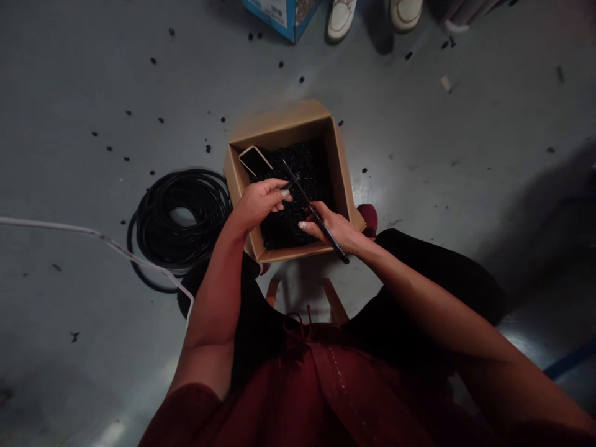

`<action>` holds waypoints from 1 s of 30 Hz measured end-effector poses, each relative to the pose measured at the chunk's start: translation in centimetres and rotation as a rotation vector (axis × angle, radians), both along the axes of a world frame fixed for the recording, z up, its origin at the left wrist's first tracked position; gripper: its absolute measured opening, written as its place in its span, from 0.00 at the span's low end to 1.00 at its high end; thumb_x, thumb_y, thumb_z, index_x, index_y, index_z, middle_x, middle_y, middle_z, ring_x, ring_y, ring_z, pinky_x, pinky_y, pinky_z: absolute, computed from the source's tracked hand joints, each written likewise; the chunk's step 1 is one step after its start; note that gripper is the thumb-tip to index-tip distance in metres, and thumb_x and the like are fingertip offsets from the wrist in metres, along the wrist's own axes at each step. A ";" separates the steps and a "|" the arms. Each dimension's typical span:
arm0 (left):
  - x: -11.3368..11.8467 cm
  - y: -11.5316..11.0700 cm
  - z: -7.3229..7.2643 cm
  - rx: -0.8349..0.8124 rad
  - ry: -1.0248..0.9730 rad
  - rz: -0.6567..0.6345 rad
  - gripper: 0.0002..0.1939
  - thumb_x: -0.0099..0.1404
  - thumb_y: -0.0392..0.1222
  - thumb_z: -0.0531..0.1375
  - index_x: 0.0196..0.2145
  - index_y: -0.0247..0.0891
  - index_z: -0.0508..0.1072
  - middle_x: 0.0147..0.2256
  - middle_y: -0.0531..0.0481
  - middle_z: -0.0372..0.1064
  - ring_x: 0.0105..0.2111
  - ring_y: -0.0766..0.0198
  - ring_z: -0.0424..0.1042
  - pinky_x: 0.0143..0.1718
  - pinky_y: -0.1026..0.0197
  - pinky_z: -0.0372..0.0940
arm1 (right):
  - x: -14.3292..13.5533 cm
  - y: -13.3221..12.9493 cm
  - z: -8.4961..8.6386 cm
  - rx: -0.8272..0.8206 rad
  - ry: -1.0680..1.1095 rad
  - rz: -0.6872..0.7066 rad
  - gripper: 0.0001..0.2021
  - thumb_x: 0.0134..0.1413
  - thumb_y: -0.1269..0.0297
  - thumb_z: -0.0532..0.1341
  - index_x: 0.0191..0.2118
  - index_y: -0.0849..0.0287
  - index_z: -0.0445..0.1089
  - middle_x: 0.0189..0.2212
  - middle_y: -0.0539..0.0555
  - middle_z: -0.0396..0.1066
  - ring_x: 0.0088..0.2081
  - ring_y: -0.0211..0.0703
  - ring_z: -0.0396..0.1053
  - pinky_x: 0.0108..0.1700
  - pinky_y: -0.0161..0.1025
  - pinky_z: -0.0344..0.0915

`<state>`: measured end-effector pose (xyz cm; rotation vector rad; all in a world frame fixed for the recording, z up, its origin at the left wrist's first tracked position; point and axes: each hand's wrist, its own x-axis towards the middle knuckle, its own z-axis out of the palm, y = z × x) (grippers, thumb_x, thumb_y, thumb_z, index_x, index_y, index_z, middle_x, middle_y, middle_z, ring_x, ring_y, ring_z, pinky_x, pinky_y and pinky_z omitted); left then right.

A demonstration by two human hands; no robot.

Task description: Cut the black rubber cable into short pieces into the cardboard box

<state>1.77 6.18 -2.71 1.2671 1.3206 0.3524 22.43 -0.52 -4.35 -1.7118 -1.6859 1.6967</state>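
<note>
Brown cardboard forms the box (342,171), which stands open on the grey floor (465,161) with its flaps folded outward. A dark, glossy heap of small black pieces (291,233) fills its lower part, and a black panel (255,161) with a pale edge leans in its far left corner.

Over the box's opening, the two hands are apart but close to each other. The right hand (329,223), above the box's near right part, is closed on a thin black rod (321,225), which runs between thumb and forefinger. The rod slants across the opening: its narrow end points toward the box's far left, while its thicker end reaches just over the box's near edge. The left hand (266,197) is above the left half of the box, its thumb and fingertips drawn in beside the rod's narrow part. Something small and dark shows at these fingertips, but I cannot tell whether they grip it.

Left of the box, just beside it, lies a coil (149,239) of black tubing, and a pale cord (135,256) passes nearer the wearer. Dark bits (161,120) are scattered over the floor around the box, most of them left of it and beyond it. Well beyond the box are a blue carton (265,9) and someone's pale shoes (341,20). A dark red shoe (369,217) touches or nearly touches the box's right side.
</note>
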 end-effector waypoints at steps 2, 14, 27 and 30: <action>0.0 0.0 0.0 -0.001 0.000 -0.016 0.21 0.64 0.40 0.59 0.53 0.30 0.75 0.38 0.43 0.79 0.29 0.69 0.70 0.34 0.65 0.67 | 0.0 0.0 0.1 0.009 -0.018 0.021 0.27 0.58 0.43 0.60 0.55 0.57 0.63 0.44 0.61 0.74 0.45 0.58 0.72 0.46 0.49 0.65; -0.7 0.1 -0.1 0.026 0.053 -0.149 0.23 0.65 0.42 0.58 0.56 0.33 0.75 0.39 0.44 0.80 0.32 0.67 0.73 0.38 0.62 0.70 | 0.3 0.2 0.4 0.080 -0.046 0.099 0.22 0.59 0.48 0.59 0.51 0.58 0.62 0.47 0.62 0.72 0.45 0.54 0.72 0.46 0.46 0.65; 0.1 0.0 -0.9 0.004 0.091 -0.197 0.20 0.64 0.38 0.55 0.51 0.30 0.77 0.37 0.45 0.78 0.28 0.69 0.69 0.32 0.66 0.65 | -0.8 -1.1 -1.3 0.028 -0.138 -0.013 0.12 0.60 0.52 0.54 0.41 0.55 0.63 0.26 0.51 0.67 0.28 0.44 0.64 0.33 0.38 0.55; 0.3 0.0 -1.0 0.009 0.128 -0.238 0.18 0.65 0.39 0.54 0.47 0.29 0.78 0.35 0.45 0.77 0.27 0.69 0.68 0.31 0.66 0.64 | -1.1 -1.3 -1.5 0.017 -0.140 -0.021 0.11 0.59 0.53 0.54 0.38 0.55 0.61 0.25 0.50 0.65 0.27 0.43 0.62 0.32 0.38 0.53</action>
